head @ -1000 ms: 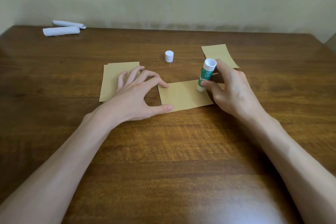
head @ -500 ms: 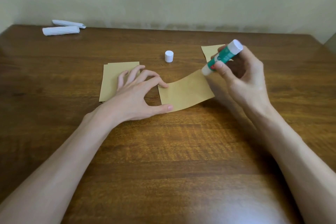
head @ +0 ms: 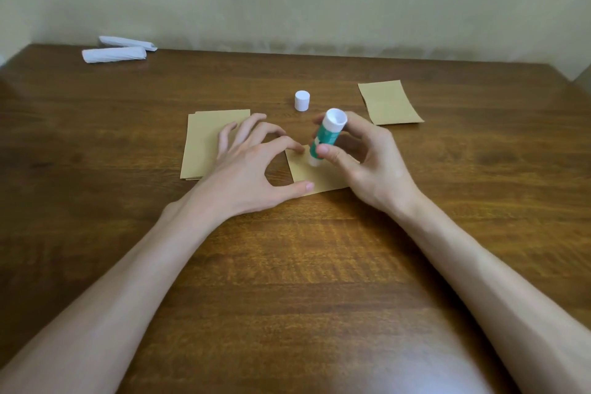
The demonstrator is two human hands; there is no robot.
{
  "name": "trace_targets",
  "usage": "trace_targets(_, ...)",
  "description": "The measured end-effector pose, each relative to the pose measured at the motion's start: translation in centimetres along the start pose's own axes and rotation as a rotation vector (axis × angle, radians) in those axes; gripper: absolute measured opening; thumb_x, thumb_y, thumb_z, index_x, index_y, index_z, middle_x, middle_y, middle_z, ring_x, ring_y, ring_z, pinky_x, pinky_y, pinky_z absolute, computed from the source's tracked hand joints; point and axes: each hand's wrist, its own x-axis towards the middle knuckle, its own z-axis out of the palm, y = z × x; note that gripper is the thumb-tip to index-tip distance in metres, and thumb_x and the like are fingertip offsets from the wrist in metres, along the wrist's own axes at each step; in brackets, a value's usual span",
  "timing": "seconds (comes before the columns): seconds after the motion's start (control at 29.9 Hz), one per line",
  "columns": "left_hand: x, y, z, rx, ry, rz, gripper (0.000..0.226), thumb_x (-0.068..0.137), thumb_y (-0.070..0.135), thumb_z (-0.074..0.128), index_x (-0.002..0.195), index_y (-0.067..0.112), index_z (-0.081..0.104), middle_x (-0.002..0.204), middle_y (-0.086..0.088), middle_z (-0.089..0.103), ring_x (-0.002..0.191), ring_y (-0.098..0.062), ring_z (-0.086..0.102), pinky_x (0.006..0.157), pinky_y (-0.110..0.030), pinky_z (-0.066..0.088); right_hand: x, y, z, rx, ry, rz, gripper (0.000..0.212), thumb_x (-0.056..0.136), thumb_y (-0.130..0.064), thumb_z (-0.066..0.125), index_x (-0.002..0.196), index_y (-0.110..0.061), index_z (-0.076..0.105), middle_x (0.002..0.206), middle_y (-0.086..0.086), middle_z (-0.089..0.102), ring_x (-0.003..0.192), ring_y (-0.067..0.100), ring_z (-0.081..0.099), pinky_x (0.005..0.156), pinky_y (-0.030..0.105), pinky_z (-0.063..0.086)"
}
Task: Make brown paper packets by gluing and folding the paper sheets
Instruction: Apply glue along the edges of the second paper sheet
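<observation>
head view is showing the right hand (head: 367, 166) pinching the green and white glue stick (head: 327, 138), its tip touching the flat brown paper sheet (head: 323, 181) lying just under that hand. the left hand (head: 252, 170), fingers spread, is pressing the sheet's edge nearest it; the sheet's long axis is running between both hands.

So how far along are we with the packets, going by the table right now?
Done: one brown piece lies apart at the far right, perhaps a finished packet; I cannot tell. In hand: the left hand pins a sheet while the right hand holds the uncapped glue stick tip-down on it; its cap stands behind. Left: folding this sheet, then the stack at the left.
</observation>
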Motion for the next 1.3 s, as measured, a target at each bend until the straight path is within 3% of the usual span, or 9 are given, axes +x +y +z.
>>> trace_targets(0.17, 0.1, 0.1, -0.2, 0.027, -0.016, -0.005, 0.079, 0.071, 0.094, 0.041, 0.132, 0.047, 0.056, 0.154, 0.015, 0.038, 0.155, -0.013, 0.011, 0.126, -0.053, 0.005, 0.1, 0.1, 0.8, 0.038, -0.036, -0.016, 0.037, 0.099, -0.006, 0.072, 0.134, -0.006, 0.059, 0.120, 0.002, 0.070, 0.118, 0.016, 0.070, 0.105, 0.038, 0.057)
trace_targets(0.33, 0.2, 0.4, -0.4, 0.023, -0.038, -0.037, 0.076, 0.077, 0.089, 0.055, 0.137, 0.042, 0.056, 0.157, 0.013, 0.037, 0.156, -0.014, 0.011, 0.126, -0.054, 0.005, 0.1, 0.0, 1.2, 0.047, -0.019, -0.026, 0.033, 0.099, -0.006, 0.073, 0.128, -0.008, 0.059, 0.119, 0.000, 0.070, 0.117, 0.017, 0.071, 0.104, 0.041, 0.058)
trace_targets(0.5, 0.2, 0.4, -0.6, 0.003, -0.060, -0.071, 0.091, 0.063, 0.099, 0.038, 0.134, 0.045, 0.056, 0.158, 0.014, 0.034, 0.156, -0.013, 0.006, 0.126, -0.054, 0.003, 0.1, -0.3, 1.4, -0.001, -0.080, -0.014, 0.035, 0.098, -0.014, 0.075, 0.128, -0.019, 0.059, 0.121, -0.011, 0.067, 0.119, 0.007, 0.069, 0.104, 0.032, 0.058)
trace_targets(0.67, 0.1, 0.3, -0.4, -0.030, -0.058, -0.091, 0.091, 0.059, 0.101, 0.038, 0.130, 0.047, 0.057, 0.158, 0.016, 0.033, 0.156, -0.012, 0.003, 0.125, -0.054, 0.001, 0.4, -0.7, 1.7, -0.035, 0.011, 0.003, 0.040, 0.091, -0.025, 0.084, 0.120, -0.028, 0.058, 0.114, -0.018, 0.069, 0.106, 0.002, 0.073, 0.091, 0.020, 0.059)
trace_targets(0.8, 0.2, 0.2, -0.5, -0.042, -0.081, -0.101, 0.091, 0.058, 0.101, 0.039, 0.130, 0.049, 0.055, 0.160, 0.015, 0.032, 0.156, -0.012, 0.003, 0.125, -0.054, 0.001, 0.5, -0.3, 1.7, -0.017, 0.019, 0.020, 0.038, 0.091, -0.023, 0.084, 0.119, -0.025, 0.059, 0.111, -0.011, 0.073, 0.101, 0.001, 0.074, 0.090, 0.023, 0.061)
trace_targets(1.0, 0.2, 0.3, -0.5, -0.027, -0.093, -0.114, 0.096, 0.057, 0.102, 0.037, 0.134, 0.047, 0.053, 0.160, 0.015, 0.031, 0.157, -0.013, 0.002, 0.125, -0.054, 0.002, 0.6, -0.2, 1.8, -0.016, -0.064, -0.034, 0.034, 0.099, -0.005, 0.071, 0.129, -0.016, 0.060, 0.116, -0.007, 0.070, 0.122, 0.007, 0.068, 0.103, 0.035, 0.059)
trace_targets(1.3, 0.2, 0.4, -0.7, -0.010, -0.129, -0.125, 0.100, 0.058, 0.103, 0.035, 0.140, 0.049, 0.050, 0.163, 0.014, 0.027, 0.157, -0.015, 0.000, 0.125, -0.057, 0.002, 0.2, -1.3, 1.8, -0.094, -0.031, -0.018, 0.043, 0.094, -0.026, 0.081, 0.131, -0.019, 0.060, 0.113, -0.015, 0.068, 0.109, 0.005, 0.071, 0.093, 0.023, 0.060)
